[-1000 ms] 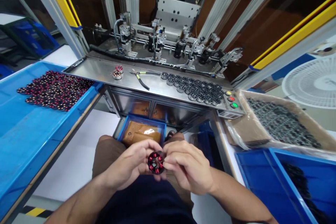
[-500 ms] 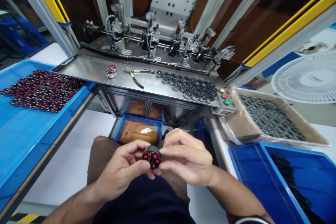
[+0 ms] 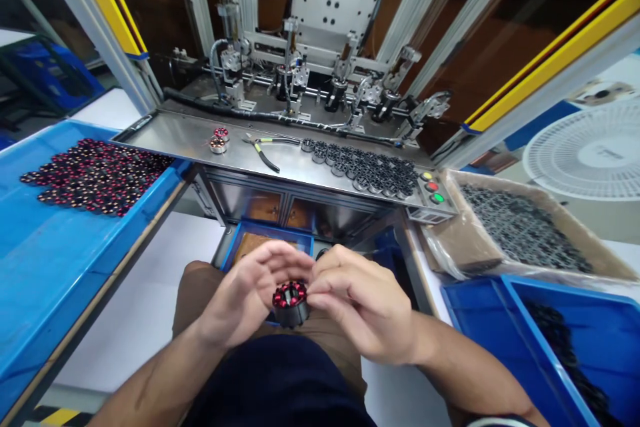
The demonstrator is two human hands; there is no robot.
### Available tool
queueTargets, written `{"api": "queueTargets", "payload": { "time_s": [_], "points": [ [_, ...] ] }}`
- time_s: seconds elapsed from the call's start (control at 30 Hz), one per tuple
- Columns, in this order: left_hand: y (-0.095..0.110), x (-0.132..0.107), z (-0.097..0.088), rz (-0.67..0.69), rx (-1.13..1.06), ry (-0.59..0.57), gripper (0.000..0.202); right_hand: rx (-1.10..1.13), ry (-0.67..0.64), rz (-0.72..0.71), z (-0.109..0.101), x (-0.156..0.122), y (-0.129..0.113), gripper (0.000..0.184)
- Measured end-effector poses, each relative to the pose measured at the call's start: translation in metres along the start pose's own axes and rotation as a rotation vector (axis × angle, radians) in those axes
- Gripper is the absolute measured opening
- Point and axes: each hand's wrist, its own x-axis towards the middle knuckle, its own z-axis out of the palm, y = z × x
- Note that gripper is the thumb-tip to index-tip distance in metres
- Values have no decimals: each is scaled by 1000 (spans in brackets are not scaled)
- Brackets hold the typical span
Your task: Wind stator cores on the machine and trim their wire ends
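A motor stator (image 3: 291, 307), a dark ring with red windings on its top face, is held over my lap. The fingertips of my right hand (image 3: 363, 303) pinch its right edge. My left hand (image 3: 250, 290) is open beside it, fingers stretched and curved behind the ring; whether they touch it I cannot tell. On the metal bench ahead stand two wound stators (image 3: 219, 140), a pair of cutting pliers (image 3: 265, 152) with black and yellow handles, and rows of dark ring-shaped parts (image 3: 370, 168).
A blue tray (image 3: 60, 267) with many wound stators lies left. To the right are a button box (image 3: 434, 197), a carton (image 3: 453, 247) of dark parts, a blue bin (image 3: 470, 320) and a white fan (image 3: 595, 153). Machine fixtures (image 3: 337, 90) line the back.
The stator has turned from facing me to windings up. My left fingers have let go and opened around it, while my right hand keeps its pinch. The view has shifted slightly.
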Motion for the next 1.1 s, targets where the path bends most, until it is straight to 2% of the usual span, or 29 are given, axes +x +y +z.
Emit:
{"api": "queueTargets", "payload": {
  "time_s": [0.07,0.1,0.13,0.2,0.27,0.37,0.47,0.53,0.57,0.63,0.67,0.7,0.73,0.8,0.83,1.0,1.07,1.1],
  "points": [
    [0,4,-1,-247,-2,-175,55,-19,-38,-33,-5,3,-2,5],
    [0,4,-1,-317,7,-236,54,-36,-52,-39,-7,3,-3,5],
    [-1,4,-1,-329,27,-256,48,-59,-62,-37,-9,4,-4,5],
    [-2,2,1,-220,96,-168,29,-115,-60,-14,-12,4,-7,6],
    [-2,-2,4,-59,164,-43,21,-157,-6,24,-12,5,-9,8],
    [-2,-5,8,155,202,54,30,-142,105,100,-8,7,-10,10],
    [1,-1,8,282,139,97,40,-59,117,128,-5,10,-8,11],
    [4,3,5,191,101,89,42,-8,72,94,-5,11,-6,9],
    [5,6,4,66,94,40,44,11,46,74,-6,11,-6,8],
    [6,9,1,-227,84,-131,56,29,12,43,-8,11,-4,7],
    [6,10,1,-325,83,-204,59,26,5,34,-9,10,-4,6],
    [6,9,1,-359,92,-237,55,18,4,27,-10,10,-4,6],
    [5,8,2,-335,115,-225,48,3,9,24,-11,10,-4,6],
    [4,4,4,-198,193,-107,29,-30,35,33,-12,9,-5,7],
    [3,2,6,-126,235,-48,26,-43,58,49,-12,9,-6,7],
    [0,-5,12,245,287,126,41,-17,160,167,-7,9,-5,14],
    [1,-2,10,300,244,131,43,21,144,138,-6,9,-3,14],
    [1,0,9,275,224,119,44,36,125,105,-6,10,-2,13]
  ]
}}
